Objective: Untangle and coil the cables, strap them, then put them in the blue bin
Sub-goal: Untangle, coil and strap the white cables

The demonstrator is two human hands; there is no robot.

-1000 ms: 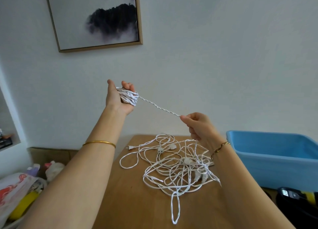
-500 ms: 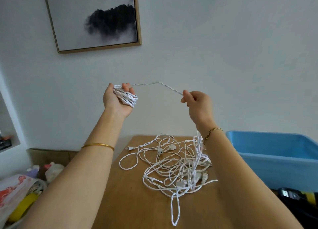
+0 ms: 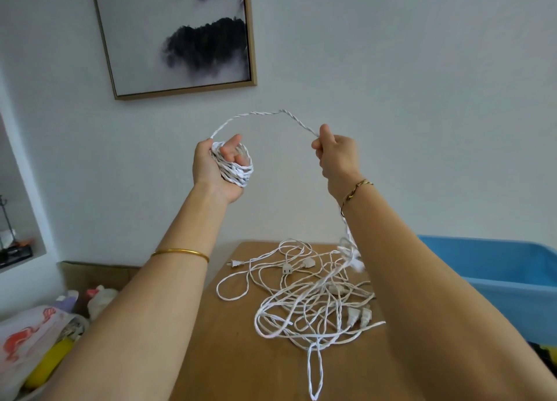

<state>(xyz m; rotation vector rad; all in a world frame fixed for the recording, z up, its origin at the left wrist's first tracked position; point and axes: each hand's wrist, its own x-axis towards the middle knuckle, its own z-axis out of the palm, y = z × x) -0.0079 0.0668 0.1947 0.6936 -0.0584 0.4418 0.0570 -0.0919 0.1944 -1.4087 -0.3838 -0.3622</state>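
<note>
Left hand (image 3: 218,167), frame centre, grips the wound coil (image 3: 235,168) as a spool; right hand (image 3: 336,156) pinches the cable (image 3: 259,116) to feed slack. Tangle (image 3: 307,298) on desk (image 3: 229,349); blue bin (image 3: 497,268) at right.

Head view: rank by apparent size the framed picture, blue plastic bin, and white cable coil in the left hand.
1. Framed picture
2. Blue plastic bin, partly hidden by the arm and cropped, so unsure against the picture
3. White cable coil, clearly smallest
</note>
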